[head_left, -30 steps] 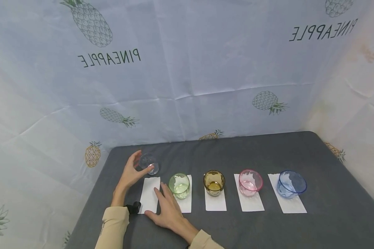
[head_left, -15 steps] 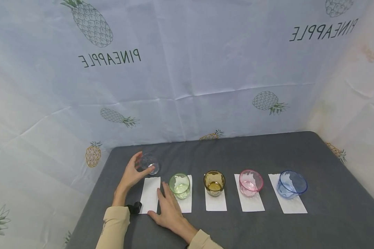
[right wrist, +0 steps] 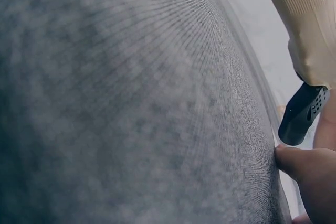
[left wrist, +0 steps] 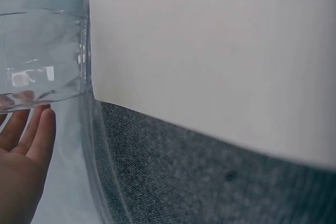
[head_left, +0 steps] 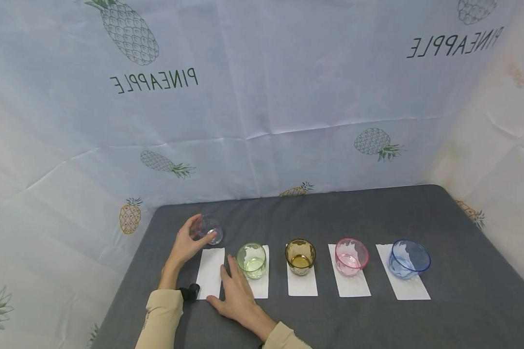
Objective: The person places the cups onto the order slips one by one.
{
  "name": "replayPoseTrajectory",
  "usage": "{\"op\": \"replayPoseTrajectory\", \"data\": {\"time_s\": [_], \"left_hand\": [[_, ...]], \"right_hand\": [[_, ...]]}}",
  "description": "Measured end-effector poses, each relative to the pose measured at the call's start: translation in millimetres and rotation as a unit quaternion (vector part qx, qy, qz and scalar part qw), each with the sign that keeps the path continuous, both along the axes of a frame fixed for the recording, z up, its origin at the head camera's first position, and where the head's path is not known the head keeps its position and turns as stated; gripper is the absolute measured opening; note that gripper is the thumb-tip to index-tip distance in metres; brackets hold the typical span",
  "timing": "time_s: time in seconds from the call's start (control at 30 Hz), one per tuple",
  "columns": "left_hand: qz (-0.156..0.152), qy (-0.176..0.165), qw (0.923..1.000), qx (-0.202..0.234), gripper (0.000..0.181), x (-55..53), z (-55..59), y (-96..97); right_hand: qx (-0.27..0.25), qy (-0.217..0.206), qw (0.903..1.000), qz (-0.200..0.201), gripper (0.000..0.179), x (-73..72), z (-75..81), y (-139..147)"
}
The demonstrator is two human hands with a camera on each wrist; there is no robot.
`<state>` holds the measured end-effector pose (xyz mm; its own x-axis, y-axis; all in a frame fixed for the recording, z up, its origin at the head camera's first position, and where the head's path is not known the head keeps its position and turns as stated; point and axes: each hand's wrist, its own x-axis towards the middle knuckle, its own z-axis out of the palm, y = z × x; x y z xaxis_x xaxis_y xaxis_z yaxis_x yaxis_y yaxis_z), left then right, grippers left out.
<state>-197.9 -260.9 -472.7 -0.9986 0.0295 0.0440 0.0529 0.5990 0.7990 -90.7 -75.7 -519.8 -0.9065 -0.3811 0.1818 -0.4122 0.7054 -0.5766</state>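
At the far left of the table, my left hand [head_left: 188, 244] curves round a clear glass cup [head_left: 208, 230], thumb on the near side and fingers on the far side. In the left wrist view the fingers [left wrist: 44, 135] lie against the wall of the clear cup [left wrist: 42, 56]. My right hand [head_left: 237, 296] lies with fingers spread between a bare white paper strip [head_left: 210, 274] and the green glass cup [head_left: 252, 261], over part of the green cup's strip. The right wrist view shows its thumb [right wrist: 296, 162] at the dark cloth.
To the right stand an amber cup [head_left: 300, 257], a pink cup [head_left: 351, 257] and a blue cup [head_left: 408, 259], each on its own white strip. Dark grey cloth [head_left: 332, 320] covers the table. A pineapple-print curtain [head_left: 262, 97] hangs behind.
My left fingers have drawn in closer round the clear cup. My right hand has shifted slightly rightward, then stays put. The cups stand where they were.
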Motion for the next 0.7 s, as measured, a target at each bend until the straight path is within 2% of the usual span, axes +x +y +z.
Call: {"op": "replayPoseTrajectory", "data": {"time_s": [0.3,0.7], "left_hand": [[0.003,0.002,1.0,0.007,0.088,-0.2,-0.5,0.6],[0.006,0.004,0.9999,0.012,0.087,0.7,-3.6,-0.2]], "right_hand": [[-0.008,-0.016,0.9998,-0.002,0.078,-0.9,1.4,0.1],[-0.028,-0.012,0.9995,-0.004,0.071,-0.2,-0.3,0.0]]}}
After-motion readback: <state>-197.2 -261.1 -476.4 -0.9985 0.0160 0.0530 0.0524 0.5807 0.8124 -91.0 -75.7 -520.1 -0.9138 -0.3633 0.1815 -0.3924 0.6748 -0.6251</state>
